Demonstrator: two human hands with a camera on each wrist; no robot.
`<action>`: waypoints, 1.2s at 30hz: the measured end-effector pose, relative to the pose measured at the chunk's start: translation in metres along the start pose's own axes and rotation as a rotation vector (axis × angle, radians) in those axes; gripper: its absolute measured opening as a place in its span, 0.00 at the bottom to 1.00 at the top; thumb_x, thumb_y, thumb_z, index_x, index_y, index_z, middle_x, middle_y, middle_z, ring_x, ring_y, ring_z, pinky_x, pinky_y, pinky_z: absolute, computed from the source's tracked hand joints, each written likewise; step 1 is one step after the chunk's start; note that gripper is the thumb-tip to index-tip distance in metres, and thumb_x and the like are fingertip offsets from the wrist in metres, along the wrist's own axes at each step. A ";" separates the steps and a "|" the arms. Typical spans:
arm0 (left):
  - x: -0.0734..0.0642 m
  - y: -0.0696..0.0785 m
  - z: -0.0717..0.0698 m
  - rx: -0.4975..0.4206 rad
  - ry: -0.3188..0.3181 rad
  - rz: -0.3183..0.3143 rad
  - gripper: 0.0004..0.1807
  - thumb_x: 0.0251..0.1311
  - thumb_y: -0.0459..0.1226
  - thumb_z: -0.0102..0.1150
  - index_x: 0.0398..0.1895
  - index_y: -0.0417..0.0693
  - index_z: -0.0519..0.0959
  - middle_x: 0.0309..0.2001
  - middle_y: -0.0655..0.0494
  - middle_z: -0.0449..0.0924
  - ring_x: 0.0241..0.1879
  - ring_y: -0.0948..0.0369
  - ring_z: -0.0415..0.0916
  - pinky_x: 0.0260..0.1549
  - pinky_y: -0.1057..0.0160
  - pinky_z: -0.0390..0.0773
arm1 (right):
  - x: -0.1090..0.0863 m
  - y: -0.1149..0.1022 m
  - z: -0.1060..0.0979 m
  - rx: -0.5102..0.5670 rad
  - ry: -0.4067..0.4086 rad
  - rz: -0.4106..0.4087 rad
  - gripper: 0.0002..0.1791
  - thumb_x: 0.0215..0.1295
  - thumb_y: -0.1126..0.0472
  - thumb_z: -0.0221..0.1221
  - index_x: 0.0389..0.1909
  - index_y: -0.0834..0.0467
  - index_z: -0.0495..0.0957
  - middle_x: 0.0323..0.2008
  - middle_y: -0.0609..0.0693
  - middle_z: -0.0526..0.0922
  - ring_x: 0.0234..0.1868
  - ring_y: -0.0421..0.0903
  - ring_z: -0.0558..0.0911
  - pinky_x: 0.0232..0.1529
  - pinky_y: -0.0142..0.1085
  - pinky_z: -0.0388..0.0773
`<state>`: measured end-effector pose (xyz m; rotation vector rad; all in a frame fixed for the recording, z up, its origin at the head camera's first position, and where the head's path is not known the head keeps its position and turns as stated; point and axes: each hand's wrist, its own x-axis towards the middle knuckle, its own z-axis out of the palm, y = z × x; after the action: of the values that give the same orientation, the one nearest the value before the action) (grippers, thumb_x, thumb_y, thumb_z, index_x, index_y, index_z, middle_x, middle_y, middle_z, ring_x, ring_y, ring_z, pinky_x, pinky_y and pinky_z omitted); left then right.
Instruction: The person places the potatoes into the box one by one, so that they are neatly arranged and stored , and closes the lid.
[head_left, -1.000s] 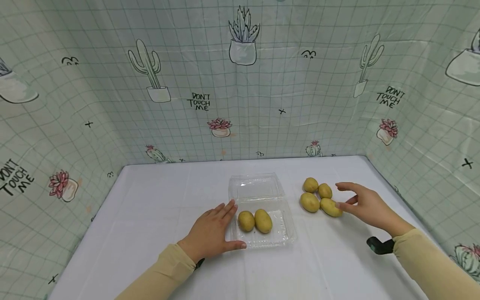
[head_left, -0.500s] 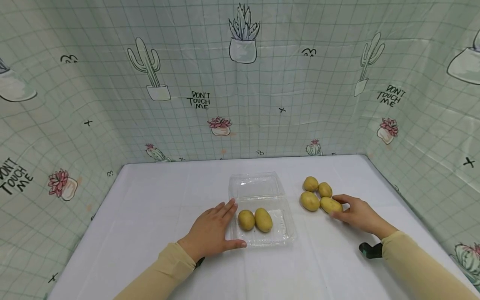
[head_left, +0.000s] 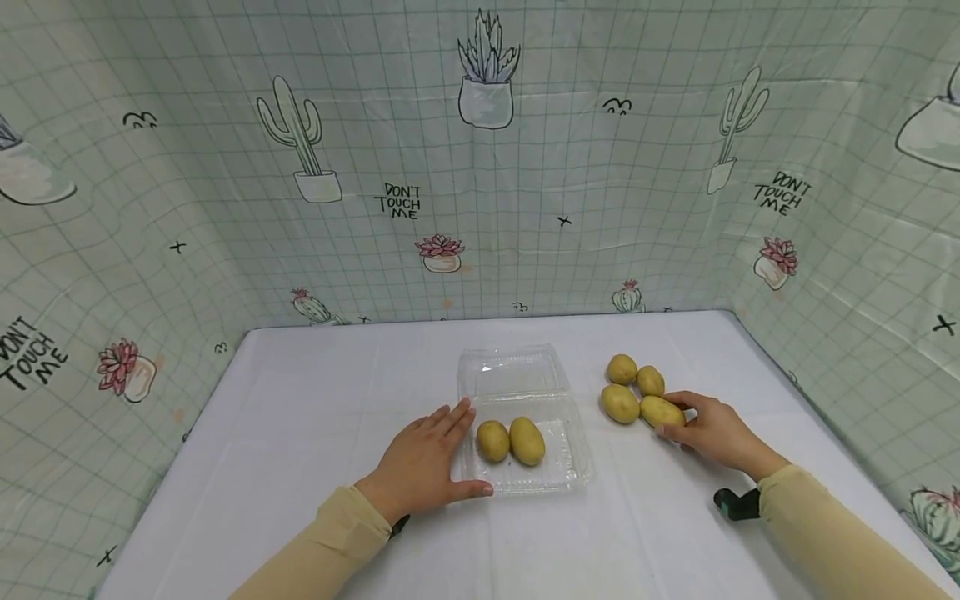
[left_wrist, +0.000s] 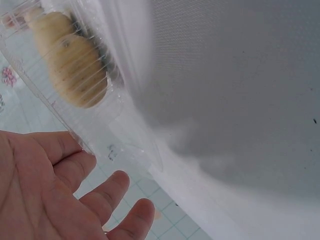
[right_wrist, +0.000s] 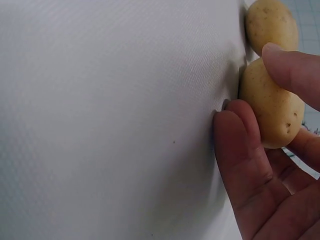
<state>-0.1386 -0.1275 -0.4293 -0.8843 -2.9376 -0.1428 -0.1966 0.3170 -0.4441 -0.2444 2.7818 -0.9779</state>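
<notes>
A clear plastic clamshell box [head_left: 562, 454] lies with its lid folded back on the table. Two potatoes sit side by side in its base, a rounder one [head_left: 492, 441] and a longer one [head_left: 527, 442]. My left hand [head_left: 423, 462] rests along the box's left side, fingers straight and spread, touching its edge. To the right, my right hand [head_left: 720, 433] has thumb and fingers around an oblong potato [head_left: 662, 412] on the table. The right wrist view shows this potato [right_wrist: 272, 102] between thumb and fingers, close to another potato [right_wrist: 271, 25].
Left of the gripped potato lies a larger potato [head_left: 620, 403]. Behind it are two smaller ones, a round potato [head_left: 622, 368] and another potato [head_left: 650, 381]. A white cloth covers the table [head_left: 337, 392]. Patterned fabric [head_left: 525, 183] hangs around the back and sides.
My right hand has moved left and closed its thumb and fingers around the nearest potato. The left hand and the box have stayed in place.
</notes>
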 end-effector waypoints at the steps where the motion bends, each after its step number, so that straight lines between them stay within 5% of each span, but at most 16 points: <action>1: 0.000 0.000 0.000 -0.001 0.001 0.000 0.58 0.55 0.75 0.47 0.75 0.39 0.63 0.76 0.48 0.57 0.71 0.46 0.61 0.64 0.50 0.67 | 0.000 0.001 0.000 0.001 0.001 0.000 0.39 0.63 0.50 0.68 0.66 0.70 0.66 0.33 0.50 0.81 0.27 0.45 0.79 0.26 0.36 0.74; 12: 0.000 0.000 0.000 -0.011 -0.004 -0.005 0.58 0.55 0.76 0.47 0.75 0.40 0.62 0.76 0.48 0.55 0.71 0.46 0.60 0.64 0.49 0.66 | -0.001 0.003 0.002 0.016 0.025 -0.019 0.38 0.62 0.51 0.69 0.65 0.69 0.68 0.44 0.56 0.80 0.27 0.45 0.80 0.25 0.36 0.75; 22: 0.000 0.001 0.000 -0.021 0.000 0.000 0.58 0.56 0.75 0.48 0.75 0.39 0.62 0.76 0.48 0.56 0.71 0.46 0.60 0.64 0.49 0.66 | -0.003 0.002 0.000 0.000 0.042 -0.011 0.38 0.62 0.49 0.69 0.65 0.67 0.69 0.27 0.48 0.81 0.26 0.45 0.79 0.25 0.35 0.75; 29: 0.000 0.001 0.000 -0.017 -0.004 -0.001 0.58 0.56 0.75 0.47 0.75 0.40 0.61 0.76 0.48 0.55 0.71 0.47 0.59 0.65 0.49 0.65 | -0.008 -0.003 -0.013 -0.050 0.098 -0.058 0.35 0.62 0.49 0.69 0.63 0.65 0.72 0.38 0.52 0.81 0.30 0.45 0.76 0.25 0.35 0.73; 36: 0.000 0.000 0.000 -0.012 -0.005 -0.001 0.58 0.56 0.75 0.46 0.75 0.39 0.61 0.76 0.47 0.56 0.71 0.46 0.60 0.64 0.48 0.66 | -0.007 -0.027 -0.022 -0.062 0.119 -0.126 0.32 0.62 0.53 0.69 0.63 0.64 0.73 0.34 0.51 0.79 0.28 0.45 0.74 0.22 0.34 0.71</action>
<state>-0.1384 -0.1272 -0.4288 -0.8860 -2.9452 -0.1579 -0.1925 0.3109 -0.4092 -0.3866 2.9394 -0.9643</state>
